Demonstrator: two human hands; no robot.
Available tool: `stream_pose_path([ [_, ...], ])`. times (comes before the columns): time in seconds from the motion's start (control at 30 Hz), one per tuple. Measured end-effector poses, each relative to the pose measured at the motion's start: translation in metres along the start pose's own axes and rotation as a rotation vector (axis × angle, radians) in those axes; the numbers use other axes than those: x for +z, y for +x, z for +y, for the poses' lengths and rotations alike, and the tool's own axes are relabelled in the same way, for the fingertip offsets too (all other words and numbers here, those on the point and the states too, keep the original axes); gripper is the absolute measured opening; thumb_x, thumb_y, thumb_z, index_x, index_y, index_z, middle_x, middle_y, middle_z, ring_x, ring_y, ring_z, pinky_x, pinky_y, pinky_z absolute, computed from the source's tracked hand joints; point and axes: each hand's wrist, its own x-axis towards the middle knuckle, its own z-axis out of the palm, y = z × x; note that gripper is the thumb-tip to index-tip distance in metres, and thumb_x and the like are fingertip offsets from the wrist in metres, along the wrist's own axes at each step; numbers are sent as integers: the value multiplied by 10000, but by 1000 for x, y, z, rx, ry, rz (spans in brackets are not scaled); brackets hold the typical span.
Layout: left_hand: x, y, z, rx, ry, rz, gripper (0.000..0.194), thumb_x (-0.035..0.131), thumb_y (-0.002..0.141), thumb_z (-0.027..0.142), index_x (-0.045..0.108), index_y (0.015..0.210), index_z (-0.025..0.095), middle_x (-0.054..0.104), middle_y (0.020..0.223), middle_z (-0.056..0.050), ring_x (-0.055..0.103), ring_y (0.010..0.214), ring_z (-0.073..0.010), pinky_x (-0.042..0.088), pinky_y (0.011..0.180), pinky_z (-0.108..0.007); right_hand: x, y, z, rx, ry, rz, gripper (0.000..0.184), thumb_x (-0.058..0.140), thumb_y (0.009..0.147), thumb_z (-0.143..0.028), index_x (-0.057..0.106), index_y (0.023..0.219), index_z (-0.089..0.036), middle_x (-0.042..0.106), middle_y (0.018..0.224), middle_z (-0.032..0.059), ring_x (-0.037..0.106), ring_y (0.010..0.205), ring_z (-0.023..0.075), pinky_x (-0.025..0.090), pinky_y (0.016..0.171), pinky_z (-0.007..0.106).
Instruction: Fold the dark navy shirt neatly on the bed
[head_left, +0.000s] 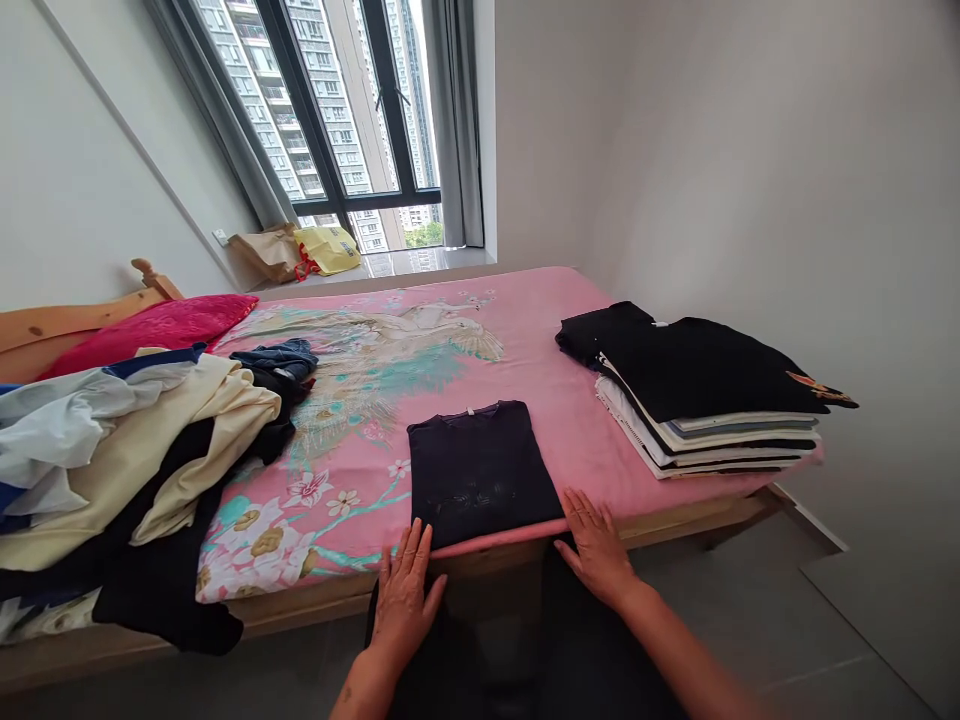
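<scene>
A black T-shirt lies folded into a flat rectangle near the front edge of the bed, its collar toward the window. My left hand rests with fingers stretched out at the shirt's near left corner. At the near right corner, my right hand lies flat, fingers spread over the bed edge. Neither hand holds anything. Farther right on the bed stands a stack of folded clothes, with black garments on top and white and grey layers below.
A loose heap of clothes covers the left of the bed and hangs over its front edge. Behind it is a red pillow. The pink patterned sheet covers the mattress. Paper and yellow bags sit on the windowsill.
</scene>
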Motion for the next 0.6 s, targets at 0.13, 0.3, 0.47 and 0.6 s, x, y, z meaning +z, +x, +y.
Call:
stream_pose_path([
  [0.13,1,-27,-8,-146,30,75,614,382,876,291,219,1454,166,283,1505,-100,166,1412,-201,97,1151,-452,2,-24,4,132,45,171,560,360,893,-384,382,1378,-106,355,1454,119,240,1369,244,192,1105,468],
  [0.3,-16,-4,12,-125,27,142,562,344,898,274,259,1434,126,232,1524,-99,92,1424,-183,83,1155,-434,-23,-4,-36,33,116,259,541,337,913,-375,337,1397,-134,287,1490,96,158,1398,209,176,1122,428],
  [0.47,-14,11,20,-67,29,25,621,421,843,211,258,1442,173,241,1520,-69,152,1414,-214,44,1148,-491,-11,4,-50,-111,15,117,612,378,860,-250,233,1449,-171,222,1520,64,91,1412,204,74,1127,486],
  [0.6,-2,-9,10,-101,62,-22,694,434,791,137,225,1453,158,229,1522,-73,167,1411,-208,46,1151,-478,13,-19,-34,-97,-62,109,762,415,794,-182,83,1480,-169,141,1541,59,22,1418,208,36,1126,503],
])
